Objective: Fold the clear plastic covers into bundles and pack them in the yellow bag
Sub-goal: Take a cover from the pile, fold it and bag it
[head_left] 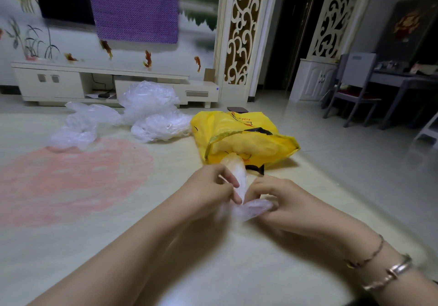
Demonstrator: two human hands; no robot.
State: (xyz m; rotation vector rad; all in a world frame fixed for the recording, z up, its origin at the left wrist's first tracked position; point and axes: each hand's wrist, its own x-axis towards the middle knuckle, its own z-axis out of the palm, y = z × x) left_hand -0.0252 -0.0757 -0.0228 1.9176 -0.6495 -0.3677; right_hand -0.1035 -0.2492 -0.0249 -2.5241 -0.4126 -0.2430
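A rolled clear plastic cover (pixel 237 170) is held between both hands just in front of the yellow bag (pixel 239 125). My left hand (pixel 211 187) pinches its middle with curled fingers. My right hand (pixel 282 199) grips its lower, crumpled end. The bag lies on the floor mat with its mouth open toward me, and pale bundles show inside. Loose clear covers lie in heaps further back: a large pile (pixel 151 111) left of the bag and a flatter one (pixel 80 125) further left.
A pale mat with a pink pattern (pixel 71 177) covers the floor under my arms. A white TV cabinet (pixel 71 83) runs along the back wall. Grey chairs and a table (pixel 369 92) stand at the right on bare tiles.
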